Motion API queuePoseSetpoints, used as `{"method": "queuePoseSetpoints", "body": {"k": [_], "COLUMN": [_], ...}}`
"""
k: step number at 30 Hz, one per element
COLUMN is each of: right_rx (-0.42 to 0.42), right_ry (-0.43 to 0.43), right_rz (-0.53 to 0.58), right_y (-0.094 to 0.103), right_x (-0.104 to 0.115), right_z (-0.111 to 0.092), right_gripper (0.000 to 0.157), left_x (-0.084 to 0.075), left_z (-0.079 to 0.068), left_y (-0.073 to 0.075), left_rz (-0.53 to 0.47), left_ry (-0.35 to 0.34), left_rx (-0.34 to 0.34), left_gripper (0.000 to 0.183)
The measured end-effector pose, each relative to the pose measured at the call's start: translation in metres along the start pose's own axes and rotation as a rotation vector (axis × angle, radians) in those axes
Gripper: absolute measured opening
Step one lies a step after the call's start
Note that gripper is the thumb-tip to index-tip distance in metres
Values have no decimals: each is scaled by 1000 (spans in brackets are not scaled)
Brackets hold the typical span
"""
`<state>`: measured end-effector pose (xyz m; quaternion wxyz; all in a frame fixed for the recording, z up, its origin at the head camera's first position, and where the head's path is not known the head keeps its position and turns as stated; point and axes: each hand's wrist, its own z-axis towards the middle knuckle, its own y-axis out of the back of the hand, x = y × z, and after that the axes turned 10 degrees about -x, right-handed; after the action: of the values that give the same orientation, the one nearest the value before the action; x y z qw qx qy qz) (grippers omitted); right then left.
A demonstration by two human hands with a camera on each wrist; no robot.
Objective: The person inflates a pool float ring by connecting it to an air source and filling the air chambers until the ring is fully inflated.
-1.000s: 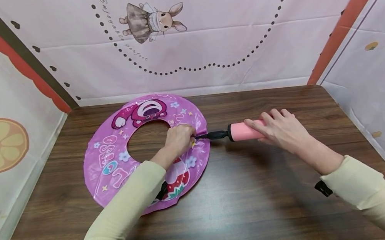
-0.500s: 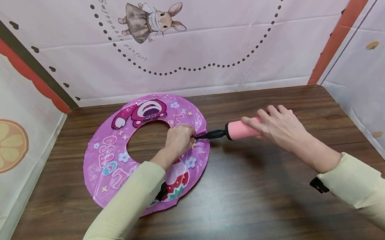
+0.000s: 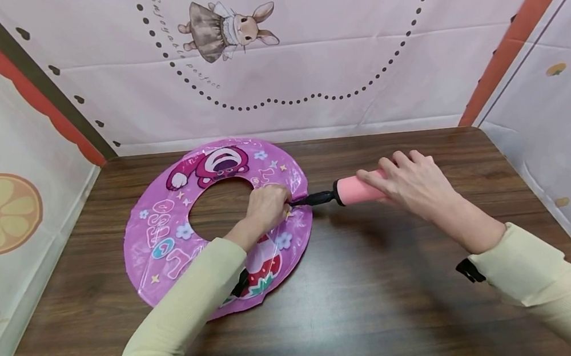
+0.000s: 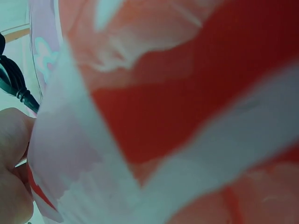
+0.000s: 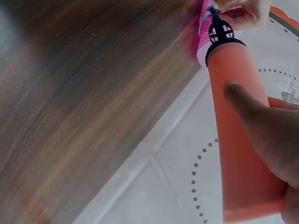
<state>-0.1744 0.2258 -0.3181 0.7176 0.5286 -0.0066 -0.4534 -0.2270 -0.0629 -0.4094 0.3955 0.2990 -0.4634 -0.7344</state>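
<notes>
A purple swim ring (image 3: 140,255) printed with a bear, flowers and a strawberry lies on the left of the table, partly filled. My left hand (image 3: 267,205) pinches it at its right side, where the black nozzle (image 3: 320,198) of a hand pump meets it; fingers hide the valve. My right hand (image 3: 415,185) grips the pump's pink barrel (image 3: 359,189), held level above the table. In the right wrist view the thumb lies along the barrel (image 5: 238,140). Close, blurred swim ring print (image 4: 154,116) fills most of the left wrist view.
The wooden table (image 3: 360,308) ends at a pink cloth backdrop (image 3: 306,67) with a rabbit print. Cloth walls stand at the left (image 3: 14,307) and right (image 3: 565,134). My left forearm (image 3: 184,302) crosses over the ring's near side.
My right hand and the pink barrel have shifted slightly left and up. My left hand and the swim ring stay in place.
</notes>
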Motion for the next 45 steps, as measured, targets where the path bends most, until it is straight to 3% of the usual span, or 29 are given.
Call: {"method": "queuePoseSetpoints", "body": {"k": [8,23,35,45], "right_rx": [-14,120,119,22], "right_ry": [21,-25,-23,-35], "right_rz": [-18,32,10,60], "right_y": [0,-4,0,-11], "right_x": [-2,-7,-5,-3], "right_z": [6,4,9,-10], "right_gripper": [58,58,56,59], "left_x": [-1,-3,-2,-2], "left_z": [-1,1,3,5], "left_y": [1,1,2,6], "left_rz": [-2,-1,-7,-18], "left_ry": [12,8,22,46], "left_rx": [12,12,51,125], "left_gripper": [3,5,6,7]}}
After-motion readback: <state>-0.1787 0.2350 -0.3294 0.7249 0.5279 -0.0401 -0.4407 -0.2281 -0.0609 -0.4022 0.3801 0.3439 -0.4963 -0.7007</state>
